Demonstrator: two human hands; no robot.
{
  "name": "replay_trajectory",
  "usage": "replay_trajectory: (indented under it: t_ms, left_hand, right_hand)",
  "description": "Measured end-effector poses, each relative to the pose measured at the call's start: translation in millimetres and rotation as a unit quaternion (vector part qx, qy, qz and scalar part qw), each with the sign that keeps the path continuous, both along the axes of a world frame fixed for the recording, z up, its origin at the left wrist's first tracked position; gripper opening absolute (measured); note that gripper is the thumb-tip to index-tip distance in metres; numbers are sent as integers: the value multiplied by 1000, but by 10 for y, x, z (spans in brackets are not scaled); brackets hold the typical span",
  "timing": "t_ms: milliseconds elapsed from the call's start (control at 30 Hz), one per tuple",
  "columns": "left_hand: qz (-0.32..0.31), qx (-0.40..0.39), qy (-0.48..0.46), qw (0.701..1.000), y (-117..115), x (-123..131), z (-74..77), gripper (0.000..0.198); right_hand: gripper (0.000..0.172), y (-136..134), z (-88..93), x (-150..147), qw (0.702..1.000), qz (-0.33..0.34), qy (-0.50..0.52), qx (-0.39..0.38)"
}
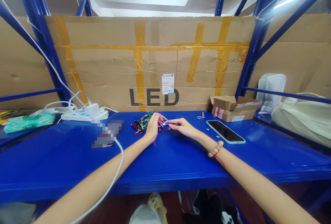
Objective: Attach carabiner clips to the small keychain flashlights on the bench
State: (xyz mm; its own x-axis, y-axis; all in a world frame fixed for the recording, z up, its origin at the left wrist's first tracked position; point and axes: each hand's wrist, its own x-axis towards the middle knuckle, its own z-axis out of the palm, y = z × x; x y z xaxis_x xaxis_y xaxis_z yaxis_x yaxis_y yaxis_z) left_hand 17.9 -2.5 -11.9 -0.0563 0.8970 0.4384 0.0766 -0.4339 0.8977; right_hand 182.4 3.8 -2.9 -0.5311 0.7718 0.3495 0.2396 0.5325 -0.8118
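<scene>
On the blue table [155,162] lies a pile of small metallic items [142,122] in green, red, purple and silver, some with clips. My left hand [153,127] rests on edge against the pile's right part, fingers pressed together; what its palm side holds, if anything, is hidden. To its right, my right hand [182,126] pinches a slim blue item [168,124] between thumb and fingers, its silver end pointing left towards my left hand. A few more small pieces show between the two hands.
At the right lie a phone [226,132] and an open cardboard box [234,108], with a small silver item [202,114] nearby. On the left are a white power strip [99,115], a blurred object [108,134] and a cable [120,169] crossing my left forearm. Cardboard [111,69] stands behind.
</scene>
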Motion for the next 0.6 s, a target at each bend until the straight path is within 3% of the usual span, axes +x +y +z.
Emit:
replay_trajectory:
  t_ms: [600]
  left_hand:
    - [4,-5,-7,1000,-8,5,2,22]
  right_hand:
    - [44,0,-26,-24,1000,12,-5,-6]
